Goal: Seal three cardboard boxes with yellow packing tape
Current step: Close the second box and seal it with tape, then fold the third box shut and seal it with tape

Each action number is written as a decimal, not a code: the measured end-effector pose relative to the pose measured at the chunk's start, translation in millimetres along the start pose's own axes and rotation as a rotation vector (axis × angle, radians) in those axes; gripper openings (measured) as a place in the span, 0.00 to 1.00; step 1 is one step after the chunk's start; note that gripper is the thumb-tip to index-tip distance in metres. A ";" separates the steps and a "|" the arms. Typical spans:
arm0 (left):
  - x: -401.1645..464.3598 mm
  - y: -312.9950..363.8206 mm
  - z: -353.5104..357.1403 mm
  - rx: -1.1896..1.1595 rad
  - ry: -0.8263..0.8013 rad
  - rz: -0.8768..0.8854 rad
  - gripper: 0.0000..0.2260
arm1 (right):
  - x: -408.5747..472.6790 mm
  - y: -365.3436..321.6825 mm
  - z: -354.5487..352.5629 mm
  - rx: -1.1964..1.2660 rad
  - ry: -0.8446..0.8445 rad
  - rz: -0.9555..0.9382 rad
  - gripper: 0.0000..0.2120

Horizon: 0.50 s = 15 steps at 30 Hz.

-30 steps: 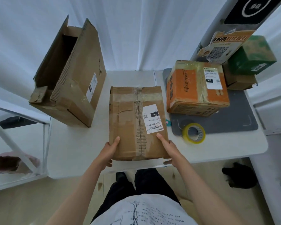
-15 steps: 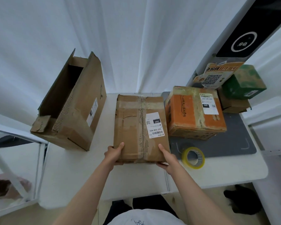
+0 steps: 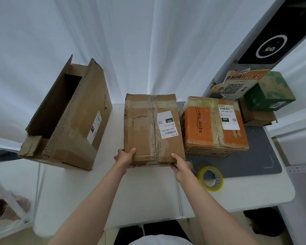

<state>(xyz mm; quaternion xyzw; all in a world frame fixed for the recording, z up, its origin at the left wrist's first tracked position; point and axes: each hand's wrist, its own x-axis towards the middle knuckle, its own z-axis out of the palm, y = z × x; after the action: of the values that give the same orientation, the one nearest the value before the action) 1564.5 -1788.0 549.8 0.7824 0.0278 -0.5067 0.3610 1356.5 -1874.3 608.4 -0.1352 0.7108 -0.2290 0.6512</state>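
Gripping brown box (image 3: 152, 128) near corners: left hand (image 3: 125, 157), right hand (image 3: 181, 165); flaps closed.

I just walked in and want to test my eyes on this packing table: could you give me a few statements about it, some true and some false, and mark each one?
1. Both hands, the left hand and the right hand, grip the near end of the plain brown cardboard box with a white label. True.
2. The yellow roll of packing tape is in the right hand. False: it lies on the white table, beside that hand.
3. The big brown cardboard box on the left is open at the top. True.
4. The orange cardboard box stands left of the held box. False: it stands to its right.
5. A green box sits on a smaller brown box at the far right. True.
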 end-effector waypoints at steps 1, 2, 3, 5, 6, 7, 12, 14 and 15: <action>0.7 1.2 0.9 -0.004 0.008 0.010 0.26 | 1.9 0.2 0.8 0.000 0.005 -0.011 0.23; 0.6 2.5 1.9 -0.005 0.017 0.022 0.26 | 3.1 0.3 1.0 0.000 0.014 -0.021 0.22; 0.5 4.1 2.8 -0.006 0.028 0.032 0.26 | 4.3 -0.3 2.0 0.000 0.020 -0.027 0.22; 0.4 6.8 3.8 -0.019 0.043 0.059 0.27 | 4.7 -3.3 4.9 -0.004 0.015 -0.007 0.21; -0.8 7.4 3.4 -0.038 0.044 0.077 0.27 | 3.3 -5.7 7.5 0.001 -0.010 0.017 0.20; -1.5 6.8 3.1 -0.055 0.033 0.100 0.27 | 1.2 -8.7 11.5 0.014 -0.043 0.042 0.18; -27.3 -3.9 -5.3 -0.130 -0.110 0.241 0.28 | -5.6 -12.3 27.7 0.104 -0.025 0.029 0.10; -41.9 -8.8 -12.9 -0.153 -0.153 0.282 0.29 | -5.8 -1.9 28.8 0.114 -0.012 -0.009 0.11; -50.7 -9.3 -19.0 -0.123 -0.157 0.304 0.29 | -7.4 5.4 30.0 0.107 -0.003 -0.020 0.13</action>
<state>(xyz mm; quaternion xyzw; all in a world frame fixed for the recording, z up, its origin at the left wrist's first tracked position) 1550.8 -1753.6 590.4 0.7122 -0.0880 -0.5031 0.4815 1387.6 -1870.5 610.7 -0.1076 0.6950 -0.2729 0.6564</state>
